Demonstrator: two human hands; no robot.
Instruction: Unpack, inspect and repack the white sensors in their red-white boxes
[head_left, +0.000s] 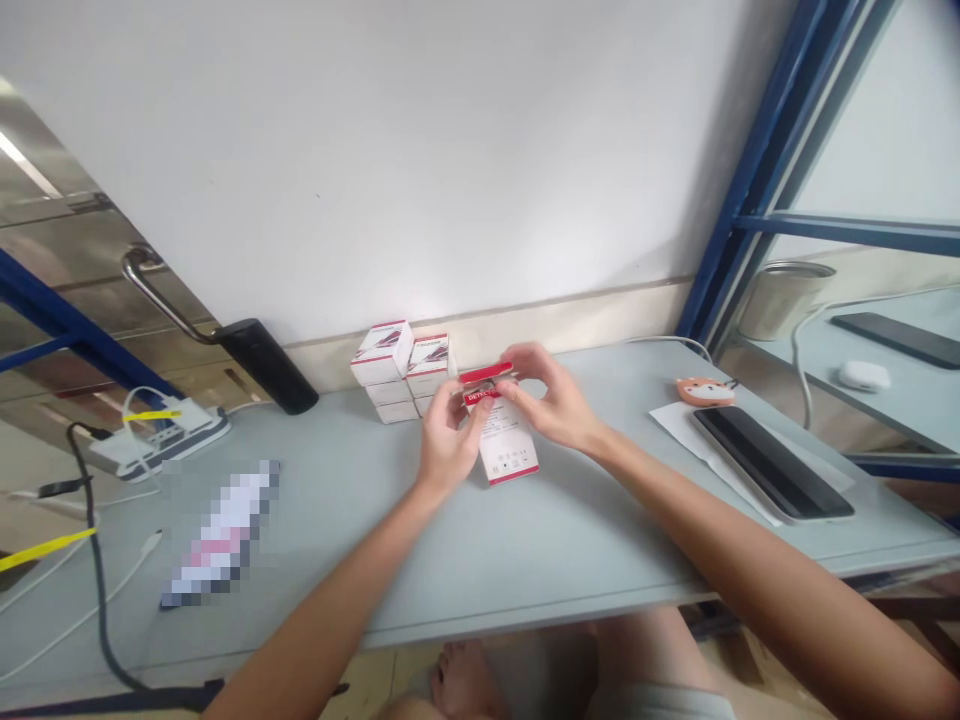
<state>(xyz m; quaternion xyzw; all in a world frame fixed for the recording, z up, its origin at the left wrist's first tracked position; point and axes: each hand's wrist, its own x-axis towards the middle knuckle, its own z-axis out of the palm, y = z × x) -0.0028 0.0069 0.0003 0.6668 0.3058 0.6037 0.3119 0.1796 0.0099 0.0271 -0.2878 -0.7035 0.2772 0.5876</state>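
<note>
Open bench [525,560] here between the two forearms [682,510], in front of the held box [507,440], and another gap right of the right hand [559,400], out to the phone [776,465] on its paper [709,450]! Behind, the wall [480,180] blocks; stacked boxes [401,380] crowd just beyond the left hand [444,440]; power strip [165,440] and cables [95,565] clutter the far left.

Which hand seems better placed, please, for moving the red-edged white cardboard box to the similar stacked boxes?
Probably the left hand: it holds the box on the side nearer the stacked boxes, while the right hand is at the side farther from them.
</note>
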